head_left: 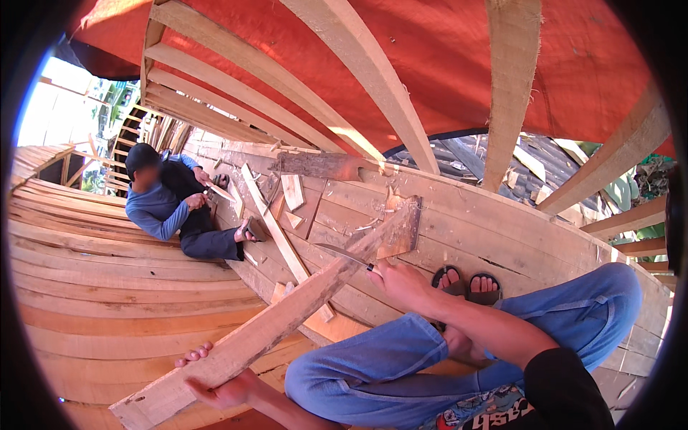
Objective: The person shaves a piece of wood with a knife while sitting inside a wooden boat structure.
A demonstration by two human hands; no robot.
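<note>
A long rough wooden plank [283, 315] slants from the lower left up to the middle of the view. My left hand [228, 387] grips its near end, with fingers wrapped over the far edge and the thumb on this side. In my right hand [401, 285] is a knife [345, 254] with a dark handle and a long, slightly curved blade. The blade lies across the plank's upper part, at or just above the wood; I cannot tell whether it touches. The plank's far end is over a short wooden board [401, 240] with bark-like edges.
My sandalled feet [466, 283] are right of the plank. At the left, another person [168, 193] sits working a piece of wood with a blade. Offcuts and a narrow strip [276, 226] lie on the planked surface [494, 229]. Curved ribs [512, 86] rise before a red tarp [444, 57].
</note>
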